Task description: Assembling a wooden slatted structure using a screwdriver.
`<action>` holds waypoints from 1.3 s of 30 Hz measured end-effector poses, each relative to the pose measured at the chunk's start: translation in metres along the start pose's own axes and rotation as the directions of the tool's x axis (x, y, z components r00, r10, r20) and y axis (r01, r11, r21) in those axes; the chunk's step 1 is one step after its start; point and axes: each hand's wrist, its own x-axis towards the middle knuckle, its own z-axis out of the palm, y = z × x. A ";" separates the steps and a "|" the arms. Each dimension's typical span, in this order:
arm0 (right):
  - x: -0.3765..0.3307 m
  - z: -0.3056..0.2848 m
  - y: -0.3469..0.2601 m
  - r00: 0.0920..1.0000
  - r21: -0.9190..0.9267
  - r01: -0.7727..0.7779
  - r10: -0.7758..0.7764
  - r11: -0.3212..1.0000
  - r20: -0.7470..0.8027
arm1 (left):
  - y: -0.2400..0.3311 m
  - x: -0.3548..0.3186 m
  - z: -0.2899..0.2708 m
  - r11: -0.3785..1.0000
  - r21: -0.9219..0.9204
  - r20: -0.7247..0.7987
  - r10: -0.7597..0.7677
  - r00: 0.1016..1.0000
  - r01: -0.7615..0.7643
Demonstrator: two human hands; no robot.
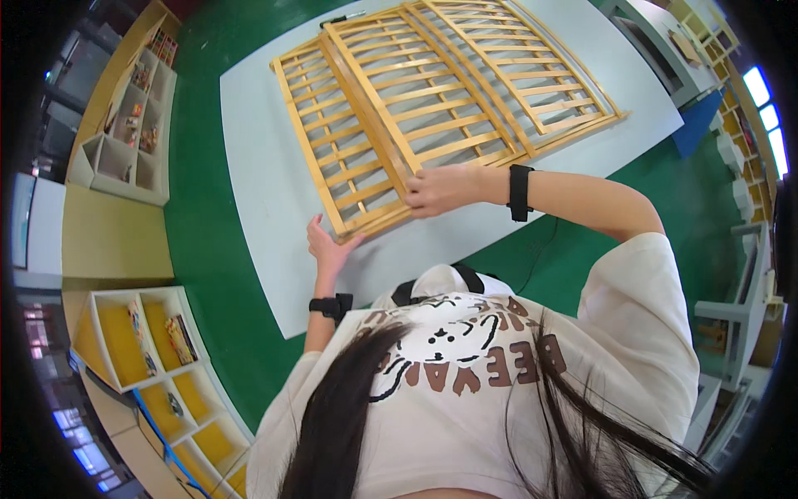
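Observation:
A light wooden slatted frame (422, 108), made of several barred panels like cot sides, lies on a white board (258, 175). My right hand (445, 191) reaches across to its near edge, with the fingers curled round the end of a long rail. At the near left corner of the frame, my left hand (328, 245) has thumb and fingers spread apart, the thumb touching or just beside the wood. Its palm faces the corner and holds nothing that shows. Both wrists carry black bands.
A slim tool (342, 17) with a black handle lies beyond the frame. White and wooden shelf units (158, 125) line the left, with a lower cubby shelf (179, 358) nearer me. Grey-white furniture (665, 50) stands at the far right. A thin cable (540, 249) crosses the green floor.

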 end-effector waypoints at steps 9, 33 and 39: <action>-0.006 -0.007 -0.004 0.992 0.381 -0.126 0.123 0.916 0.032 | 0.068 0.026 0.018 0.929 -0.068 0.269 0.368 0.890 -0.363; 0.000 -0.007 -0.022 0.779 0.449 -0.578 0.625 0.682 0.053 | 0.121 0.027 0.049 0.675 -0.651 0.128 0.549 0.826 -0.347; 0.009 -0.007 -0.029 0.550 0.432 -0.816 0.747 0.385 0.373 | 0.122 0.022 0.054 0.690 -0.603 0.119 0.573 0.811 -0.400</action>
